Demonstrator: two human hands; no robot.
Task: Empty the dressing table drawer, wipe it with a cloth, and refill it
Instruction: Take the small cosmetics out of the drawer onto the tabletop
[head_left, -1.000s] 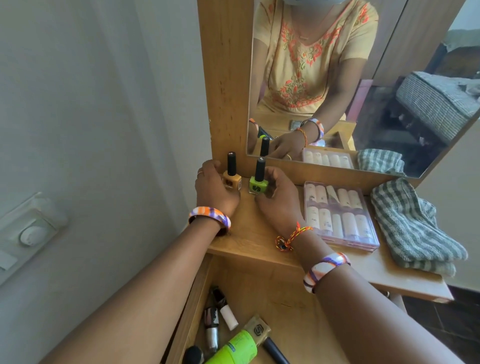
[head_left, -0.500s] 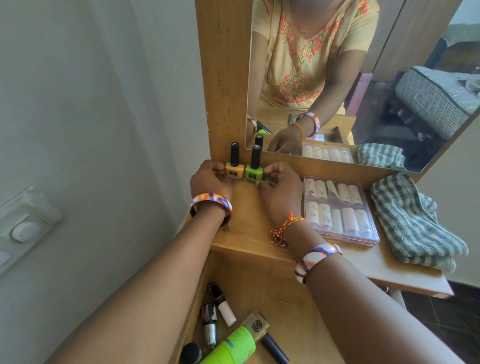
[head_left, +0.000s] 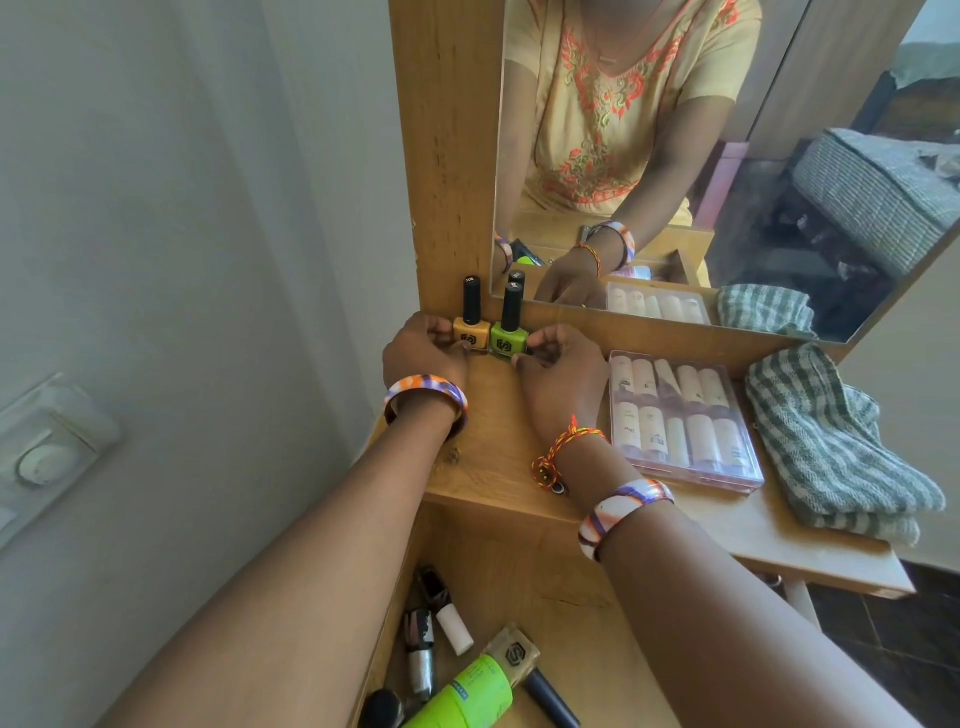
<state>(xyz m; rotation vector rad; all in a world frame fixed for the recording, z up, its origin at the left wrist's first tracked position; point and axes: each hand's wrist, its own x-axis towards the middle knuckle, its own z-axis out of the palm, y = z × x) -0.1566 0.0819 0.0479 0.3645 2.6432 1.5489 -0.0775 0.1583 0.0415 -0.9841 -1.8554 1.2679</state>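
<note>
1. The orange nail polish bottle (head_left: 471, 332) and green nail polish bottle (head_left: 505, 342) stand upright, black caps up, side by side at the tabletop's (head_left: 493, 457) back left corner, against the mirror frame (head_left: 447, 156)
2. The left hand (head_left: 423, 358) pinches the orange bottle's base; the right hand (head_left: 563, 382) pinches the green one
3. A second ago the bottles were held apart, above the top; now they touch
4. The open drawer (head_left: 545, 571) below holds more cosmetics; a checked cloth (head_left: 831, 441) and a clear box (head_left: 680, 421) lie to the right

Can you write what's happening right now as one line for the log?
step: emptying drawer | left hand: holds orange polish bottle | right hand: holds green polish bottle | both upright on tabletop
</note>
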